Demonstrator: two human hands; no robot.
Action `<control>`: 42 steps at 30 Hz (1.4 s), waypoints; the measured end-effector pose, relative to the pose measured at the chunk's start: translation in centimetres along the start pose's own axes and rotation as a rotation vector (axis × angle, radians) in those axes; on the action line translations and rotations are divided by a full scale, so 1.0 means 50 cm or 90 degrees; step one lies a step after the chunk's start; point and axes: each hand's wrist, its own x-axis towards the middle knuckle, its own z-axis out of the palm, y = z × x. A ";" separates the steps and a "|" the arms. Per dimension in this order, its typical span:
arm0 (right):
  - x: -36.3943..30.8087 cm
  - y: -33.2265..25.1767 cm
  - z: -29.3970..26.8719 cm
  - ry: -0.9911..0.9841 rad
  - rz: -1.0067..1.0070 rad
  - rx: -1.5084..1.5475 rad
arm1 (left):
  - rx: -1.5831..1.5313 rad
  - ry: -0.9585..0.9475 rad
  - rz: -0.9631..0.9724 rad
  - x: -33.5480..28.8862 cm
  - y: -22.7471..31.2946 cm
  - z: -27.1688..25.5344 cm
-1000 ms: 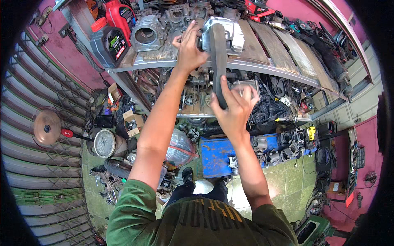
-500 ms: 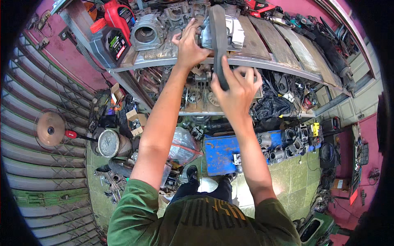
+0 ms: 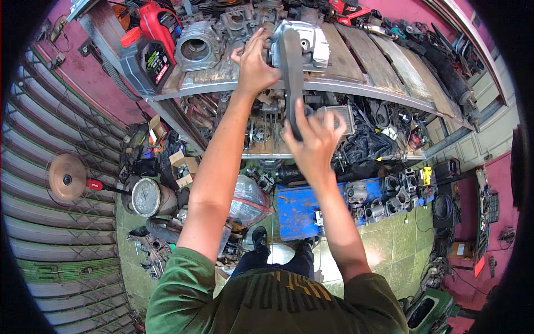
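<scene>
A silver metal engine part (image 3: pixel 318 45), which looks like a cylinder head, rests on the wooden shelf top in front of me. My left hand (image 3: pixel 257 68) grips its left side, with fingers pointing up and the thumb toward the near edge. In my right hand (image 3: pixel 316 133) is the lower end of a long, flat grey bar (image 3: pixel 291 69), slightly blurred. The bar stretches away from me over the part and hides some of its left half. Whether it touches the surface beneath, I cannot tell.
Left of the part sit a finned engine cylinder (image 3: pixel 197 50), a dark oil bottle (image 3: pixel 146 64) and a red bottle (image 3: pixel 158 25). The metal shelf edge (image 3: pixel 367 92) runs across, with parts below. A blue board (image 3: pixel 295 209) holding several engine castings lies beyond my feet.
My right hand has drawn the grey bar toward me and slightly left, uncovering more of the silver part's far side. The left hand has stayed nearly in place.
</scene>
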 end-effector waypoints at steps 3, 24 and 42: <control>-0.057 -0.029 -0.039 -0.038 0.035 0.035 | 0.040 -0.027 0.011 -0.008 -0.007 -0.009; -0.080 0.034 -0.030 -0.017 0.113 0.062 | 0.077 -0.043 -0.009 -0.002 0.012 -0.006; 0.044 0.093 -0.017 0.080 0.200 0.114 | 0.066 -0.036 0.010 0.005 0.016 0.013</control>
